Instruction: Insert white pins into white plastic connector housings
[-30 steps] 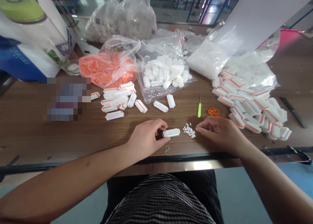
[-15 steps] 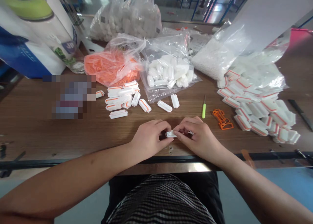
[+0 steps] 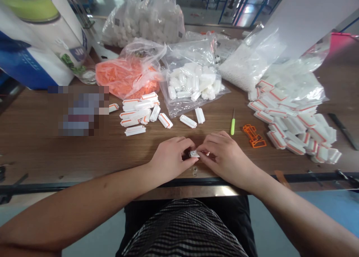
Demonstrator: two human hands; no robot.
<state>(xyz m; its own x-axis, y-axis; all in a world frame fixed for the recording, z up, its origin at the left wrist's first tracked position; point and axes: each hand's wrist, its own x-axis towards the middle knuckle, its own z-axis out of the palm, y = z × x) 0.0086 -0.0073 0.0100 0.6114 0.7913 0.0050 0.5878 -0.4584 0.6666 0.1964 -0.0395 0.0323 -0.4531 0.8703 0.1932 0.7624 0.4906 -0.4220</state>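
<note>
Close to the table's front edge, a small white plastic piece [image 3: 193, 154] sits between my two hands. My left hand [image 3: 174, 156] pinches its left end between thumb and curled fingers. The fingertips of my right hand [image 3: 224, 152] close on its right end, covering part of it. Something small and pale shows between the right fingers, too little to name. Beyond my hands lie two loose white plastic housings [image 3: 188, 121]. A screwdriver [image 3: 232, 126] with a bright green handle and orange plastic frames [image 3: 254, 136] lie past my right hand.
White housings with orange strips form a small pile [image 3: 137, 109] at left and a bigger heap [image 3: 297, 124] at right. Behind stand bags of orange parts [image 3: 126, 77], white parts [image 3: 193, 81] and tiny white pieces [image 3: 249, 62]. A green-lidded bottle [image 3: 56, 33] stands far left.
My right hand has shifted slightly left and its fingers have moved a little on the white piece. My left hand stays almost in place. The whole view has drifted slightly.
</note>
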